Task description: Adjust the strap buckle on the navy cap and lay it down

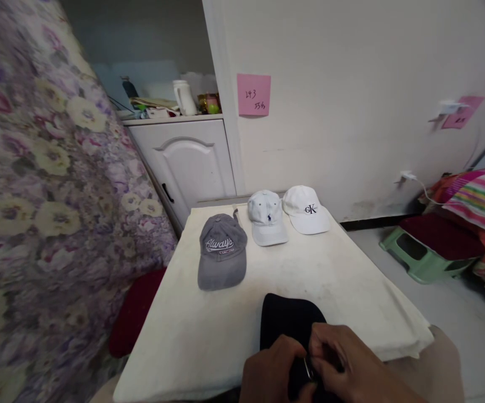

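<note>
A black cap point(289, 320) lies at the near edge of a table covered with a white cloth point(343, 280). Both my hands are on its near end. My left hand point(270, 374) grips the cap's back with curled fingers. My right hand point(351, 366) pinches a small metal buckle point(308, 369) on the cap's strap. Farther back lie three more caps: a grey one point(222, 252) with "Always" lettering, a pale blue one point(266, 217) and a white one point(305, 210) with a dark logo.
A flowered curtain or bedspread point(45, 196) fills the left side. Behind the table stand a white cabinet point(186, 162) with clutter on top and a white wall with a pink note point(253, 94). A green stool point(421, 252) and striped bedding point(477, 207) are at the right.
</note>
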Demonstrator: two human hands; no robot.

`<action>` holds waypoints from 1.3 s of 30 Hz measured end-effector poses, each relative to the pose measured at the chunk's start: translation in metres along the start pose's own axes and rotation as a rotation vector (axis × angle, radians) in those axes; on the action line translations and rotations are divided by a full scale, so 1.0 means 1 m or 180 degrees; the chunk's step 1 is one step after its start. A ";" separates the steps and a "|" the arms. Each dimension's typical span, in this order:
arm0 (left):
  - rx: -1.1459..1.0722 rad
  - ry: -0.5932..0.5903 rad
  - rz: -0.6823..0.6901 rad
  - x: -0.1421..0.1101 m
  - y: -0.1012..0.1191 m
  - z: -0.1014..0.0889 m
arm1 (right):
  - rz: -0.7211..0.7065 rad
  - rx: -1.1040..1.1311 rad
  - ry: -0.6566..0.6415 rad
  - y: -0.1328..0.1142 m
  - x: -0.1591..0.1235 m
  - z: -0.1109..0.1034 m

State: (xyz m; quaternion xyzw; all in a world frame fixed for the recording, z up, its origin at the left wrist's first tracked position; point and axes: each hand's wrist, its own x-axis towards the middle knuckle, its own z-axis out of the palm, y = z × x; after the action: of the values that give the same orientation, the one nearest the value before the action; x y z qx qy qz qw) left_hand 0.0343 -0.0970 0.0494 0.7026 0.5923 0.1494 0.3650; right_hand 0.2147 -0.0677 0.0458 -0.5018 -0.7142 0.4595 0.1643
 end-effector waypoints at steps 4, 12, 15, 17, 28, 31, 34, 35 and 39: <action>0.0194 -0.0096 -0.0030 0.000 0.003 0.000 | 0.0087 -0.0013 -0.0095 -0.008 0.000 -0.004; 0.0446 -0.0146 0.0105 0.001 -0.001 0.005 | 0.0029 0.0627 -0.0430 0.003 0.002 -0.004; 0.0432 -0.0082 0.0124 0.001 -0.003 0.006 | 0.0036 0.0853 -0.0482 0.008 0.005 -0.002; 0.0452 -0.0092 0.0109 0.001 -0.003 0.006 | 0.0002 0.0808 -0.0510 0.008 0.005 -0.002; 0.0853 -0.0196 0.0234 0.002 -0.005 0.012 | 0.0162 -0.0432 -0.0214 -0.013 0.003 -0.006; 0.0736 -0.0163 0.0170 0.002 -0.004 0.010 | 0.0126 -0.0022 -0.0239 -0.011 0.002 -0.005; 0.0365 0.0025 0.0165 0.000 -0.005 0.007 | -0.0133 0.0543 -0.0175 -0.003 0.000 -0.006; 0.0211 0.0089 0.0156 0.000 -0.006 0.005 | -0.0226 0.0584 -0.0096 0.000 -0.001 -0.007; -0.0092 0.0240 0.0191 -0.003 -0.008 0.001 | -0.0464 0.0677 0.0058 0.008 -0.002 -0.016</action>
State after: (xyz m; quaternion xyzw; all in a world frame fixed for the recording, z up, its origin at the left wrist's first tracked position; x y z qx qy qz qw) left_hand 0.0284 -0.1001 0.0445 0.7085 0.5821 0.1953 0.3479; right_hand 0.2316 -0.0613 0.0480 -0.4325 -0.6945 0.5148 0.2560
